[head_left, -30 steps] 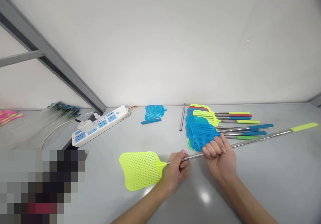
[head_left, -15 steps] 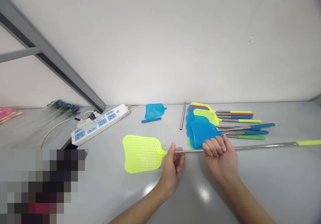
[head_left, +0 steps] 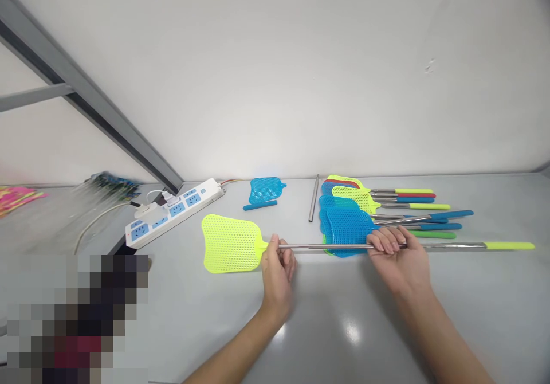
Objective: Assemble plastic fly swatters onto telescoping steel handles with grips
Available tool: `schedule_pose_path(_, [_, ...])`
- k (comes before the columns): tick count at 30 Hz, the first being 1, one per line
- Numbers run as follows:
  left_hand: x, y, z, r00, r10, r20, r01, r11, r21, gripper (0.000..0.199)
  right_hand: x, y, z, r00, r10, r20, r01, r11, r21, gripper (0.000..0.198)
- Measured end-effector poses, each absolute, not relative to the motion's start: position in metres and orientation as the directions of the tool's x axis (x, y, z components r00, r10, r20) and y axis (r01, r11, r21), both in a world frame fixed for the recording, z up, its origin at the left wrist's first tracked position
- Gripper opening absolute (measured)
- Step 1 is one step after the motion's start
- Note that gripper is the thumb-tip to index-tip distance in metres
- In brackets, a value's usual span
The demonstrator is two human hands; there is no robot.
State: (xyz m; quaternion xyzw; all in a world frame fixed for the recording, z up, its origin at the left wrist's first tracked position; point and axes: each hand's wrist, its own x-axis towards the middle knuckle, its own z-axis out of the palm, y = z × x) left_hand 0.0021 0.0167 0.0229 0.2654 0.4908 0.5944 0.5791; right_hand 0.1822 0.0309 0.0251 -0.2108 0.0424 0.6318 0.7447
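Note:
A yellow-green fly swatter (head_left: pixel 234 245) with an extended metal telescopic rod lies level across my view, above the table. My left hand (head_left: pixel 277 269) pinches it where the neck of the head meets the rod. Further along, my right hand (head_left: pixel 399 255) wraps its fingers over the thicker part of the rod. The swatter's yellow grip (head_left: pixel 509 246) sticks out to the right of that hand. Behind the rod lies a pile of fly swatters, a blue one (head_left: pixel 350 227) on top, their heads to the left and handles to the right.
At the back lie a loose blue swatter head (head_left: pixel 265 189), a blue grip (head_left: pixel 260 206) and a metal tube (head_left: pixel 314 198). A white power strip (head_left: pixel 176 212) with plugs stands at left, near a grey metal frame (head_left: pixel 107 114) and plastic-wrapped items (head_left: pixel 112 188). A wall rises behind.
Both hands have shifted apart, the left one leftward and the right one rightward along the rod. The whole swatter has moved left and slightly up; its yellow grip now shows fully.

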Motion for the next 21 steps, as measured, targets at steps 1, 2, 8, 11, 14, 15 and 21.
schedule_pose_path(1, [0.002, 0.017, 0.023, -0.177, 0.951, -0.254, -0.451, 0.151, 0.879, 0.044, 0.182, 0.031, 0.024, 0.186, 0.921, -0.342, -0.962, 0.100, -0.253, 0.028])
schedule_pose_path(2, [0.002, 0.017, 0.022, -0.163, 0.954, -0.252, -0.475, 0.148, 0.867, 0.044, 0.181, 0.031, 0.023, 0.174, 0.919, -0.354, -0.965, 0.087, -0.247, 0.029])
schedule_pose_path(8, [0.004, 0.015, 0.019, -0.163, 0.971, -0.172, -0.532, 0.060, 0.844, 0.047, 0.172, 0.029, 0.022, 0.138, 0.899, -0.415, -0.965, 0.028, -0.262, 0.030])
schedule_pose_path(11, [0.003, 0.017, 0.021, -0.229, 0.969, -0.093, -0.552, -0.050, 0.832, 0.045, 0.170, 0.028, 0.024, 0.124, 0.876, -0.466, -0.973, 0.015, -0.232, 0.029])
schedule_pose_path(14, [0.003, 0.017, 0.022, -0.270, 0.962, -0.052, -0.539, -0.106, 0.836, 0.039, 0.168, 0.028, 0.026, 0.111, 0.870, -0.481, -0.978, 0.009, -0.209, 0.029])
schedule_pose_path(15, [0.003, 0.017, 0.022, -0.279, 0.959, -0.051, -0.516, -0.105, 0.850, 0.039, 0.168, 0.028, 0.027, 0.109, 0.870, -0.480, -0.977, 0.005, -0.213, 0.028])
schedule_pose_path(21, [0.002, 0.014, 0.016, -0.249, 0.961, -0.122, -0.387, 0.017, 0.922, 0.052, 0.167, 0.028, 0.025, 0.160, 0.876, -0.455, -0.954, 0.018, -0.301, 0.030])
